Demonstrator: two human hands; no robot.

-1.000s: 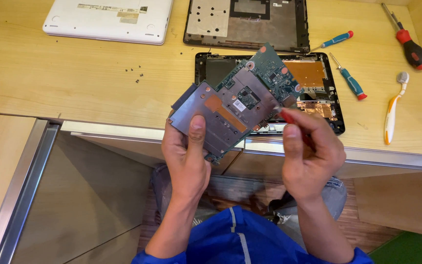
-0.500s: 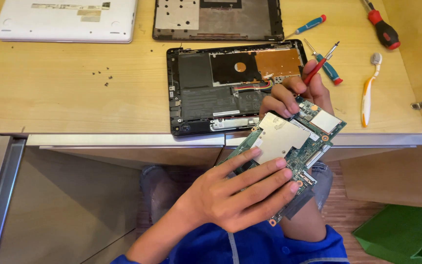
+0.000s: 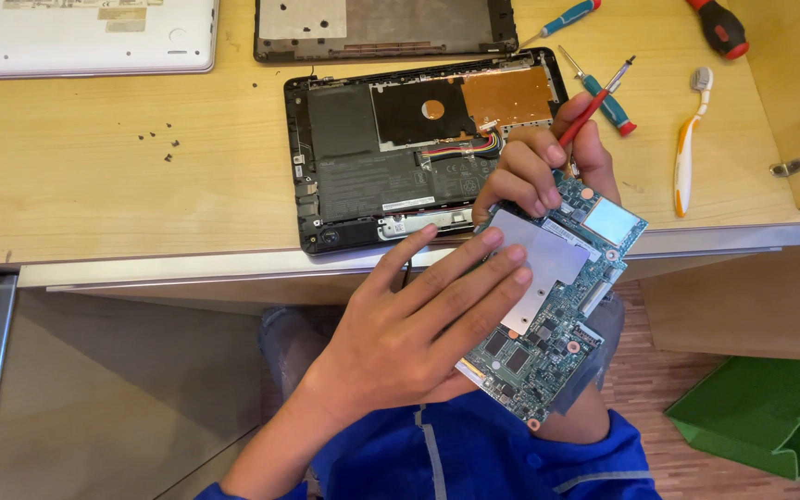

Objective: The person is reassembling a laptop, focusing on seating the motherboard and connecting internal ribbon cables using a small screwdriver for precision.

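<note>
My left hand [image 3: 418, 324] lies with fingers spread across a green circuit board [image 3: 562, 319] and holds it tilted over my lap, just below the desk edge. A silver shield plate covers the board's middle. My right hand [image 3: 539, 171] grips a thin red screwdriver [image 3: 596, 100] that points up and to the right, and its fingers rest on the board's upper edge. Behind both hands, an opened black laptop base [image 3: 344, 167] lies on the wooden desk with its battery and coloured wires exposed.
On the desk are a white laptop [image 3: 85, 37] at the back left, a dark cover panel [image 3: 381, 28], two blue screwdrivers [image 3: 613, 104], a red-and-black screwdriver [image 3: 719, 28], an orange-white toothbrush [image 3: 687, 148] and loose screws [image 3: 159, 143]. A green bag [image 3: 761, 417] lies on the floor.
The board has been turned over and brought down to the right, off the laptop base. My left hand now lies flat over it, and the red screwdriver shows in my right hand.
</note>
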